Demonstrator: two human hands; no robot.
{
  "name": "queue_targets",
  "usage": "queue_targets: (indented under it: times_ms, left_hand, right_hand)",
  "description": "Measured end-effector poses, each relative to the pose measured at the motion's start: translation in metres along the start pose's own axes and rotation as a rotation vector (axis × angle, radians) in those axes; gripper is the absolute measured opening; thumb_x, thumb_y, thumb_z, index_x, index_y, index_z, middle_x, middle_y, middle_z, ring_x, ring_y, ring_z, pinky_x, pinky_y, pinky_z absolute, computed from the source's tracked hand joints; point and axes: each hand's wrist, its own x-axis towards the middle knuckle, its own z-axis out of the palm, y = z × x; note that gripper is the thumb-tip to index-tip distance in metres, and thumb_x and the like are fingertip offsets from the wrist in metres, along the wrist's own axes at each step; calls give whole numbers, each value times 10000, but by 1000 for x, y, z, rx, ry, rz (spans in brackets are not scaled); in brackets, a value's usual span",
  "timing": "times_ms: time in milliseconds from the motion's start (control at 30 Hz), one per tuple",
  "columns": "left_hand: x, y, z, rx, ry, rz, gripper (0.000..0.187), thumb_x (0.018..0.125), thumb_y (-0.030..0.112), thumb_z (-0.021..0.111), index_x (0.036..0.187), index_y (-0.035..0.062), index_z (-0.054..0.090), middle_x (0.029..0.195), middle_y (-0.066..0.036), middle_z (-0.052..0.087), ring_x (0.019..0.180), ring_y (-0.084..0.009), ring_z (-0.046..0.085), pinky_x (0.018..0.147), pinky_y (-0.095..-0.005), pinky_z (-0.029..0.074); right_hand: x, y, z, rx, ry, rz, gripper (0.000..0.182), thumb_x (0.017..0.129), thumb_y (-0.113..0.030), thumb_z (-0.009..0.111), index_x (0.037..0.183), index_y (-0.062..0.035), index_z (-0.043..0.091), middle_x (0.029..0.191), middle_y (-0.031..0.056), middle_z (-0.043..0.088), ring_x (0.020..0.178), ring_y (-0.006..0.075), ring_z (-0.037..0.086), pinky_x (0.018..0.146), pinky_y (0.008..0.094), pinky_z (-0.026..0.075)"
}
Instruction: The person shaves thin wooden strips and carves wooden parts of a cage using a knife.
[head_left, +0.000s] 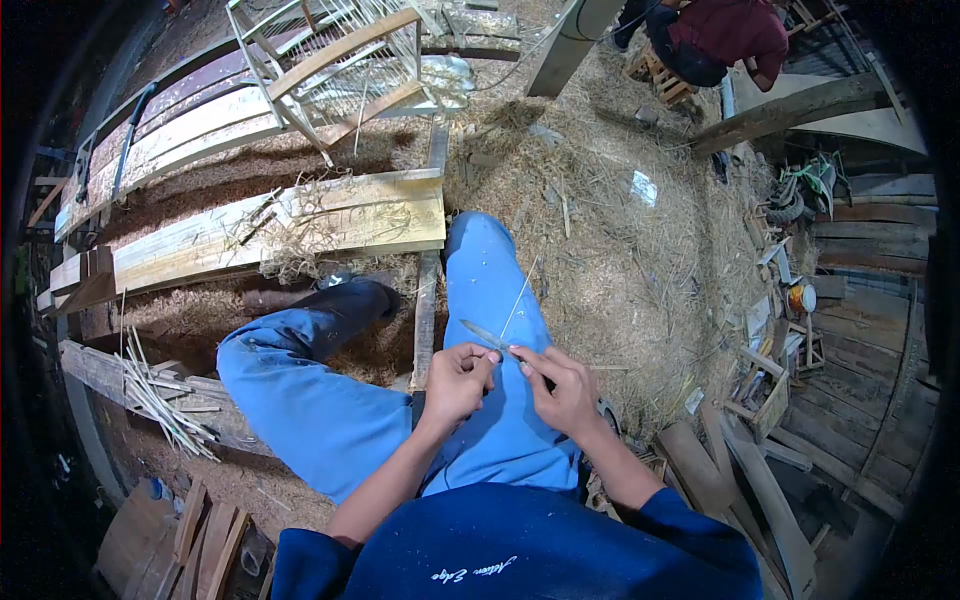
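Observation:
Over my right thigh, both hands meet in front of my body. My right hand is closed around the handle end of a small knife, whose blade points up and to the left. My left hand is closed in a pinch close to the blade. From its fingertips a thin pale strip, apparently wood or bamboo, rises up and to the right, crossing the blade. The knife's handle and the strip's lower end are mostly hidden by my fingers.
A plank bench with shavings stands ahead left. Behind it is a slatted wooden frame. Thin strips lie on a beam at left. A person sits at upper right. Boards lie at lower right; shavings cover the floor.

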Motion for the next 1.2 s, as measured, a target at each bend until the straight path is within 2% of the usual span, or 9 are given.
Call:
queue_targets:
  times_ms: [400, 500, 667, 767, 1000, 1100, 1200]
  left_hand:
    - [-27, -3, -17, 11, 57, -3, 211, 1007, 185, 720, 955, -19, 722, 630, -7, 623, 457, -41, 481, 408, -240, 349]
    - [-41, -10, -24, 30, 15, 22, 211, 1010, 175, 720, 957, -28, 720, 647, -1, 627, 508, -33, 498, 451, -235, 358]
    - [-74, -10, -47, -28, 21, -54, 178, 1020, 137, 702, 976, -35, 723, 677, 7, 632, 599, -39, 547, 531, -234, 397]
    - [-82, -20, -58, -45, -2, -2, 179, 1022, 137, 701, 980, -36, 725, 682, 6, 631, 599, -39, 551, 534, -233, 399]
    - [-88, -12, -58, 13, -4, -14, 187, 1018, 150, 711, 976, -32, 728, 679, 13, 630, 602, -38, 559, 520, -233, 392]
    - [-96, -18, -60, -4, 19, 39, 190, 1008, 168, 728, 939, -9, 715, 645, 10, 630, 523, -40, 507, 470, -244, 356]
    - [-105, -17, -67, 14, 15, -43, 182, 1006, 156, 728, 928, -9, 720, 649, 13, 636, 533, -41, 519, 477, -240, 361]
  right_hand:
    - [3, -11, 7, -123, 32, 12, 312, 949, -173, 696, 1251, -215, 758, 816, 71, 612, 656, 299, 667, 552, 434, 512]
    - [5, -8, 8, -131, 59, 36, 308, 951, -173, 691, 1250, -211, 758, 806, 75, 601, 660, 308, 665, 557, 442, 512]
    - [9, -7, 8, -108, 52, 56, 312, 948, -156, 691, 1250, -199, 757, 792, 84, 582, 656, 310, 655, 565, 439, 514]
    - [8, -10, 7, -98, 47, 24, 320, 940, -139, 697, 1249, -191, 756, 793, 85, 582, 659, 304, 654, 567, 431, 512]
    - [5, -8, 11, -148, 75, 4, 333, 934, -114, 699, 1252, -190, 760, 786, 89, 583, 645, 294, 643, 564, 422, 491]
    - [3, -5, 12, -154, 100, 4, 325, 940, -104, 700, 1249, -182, 766, 787, 96, 596, 626, 296, 631, 557, 422, 473]
    - [4, -5, 12, -159, 116, 14, 327, 941, -91, 694, 1252, -167, 763, 802, 98, 612, 646, 318, 637, 572, 436, 481]
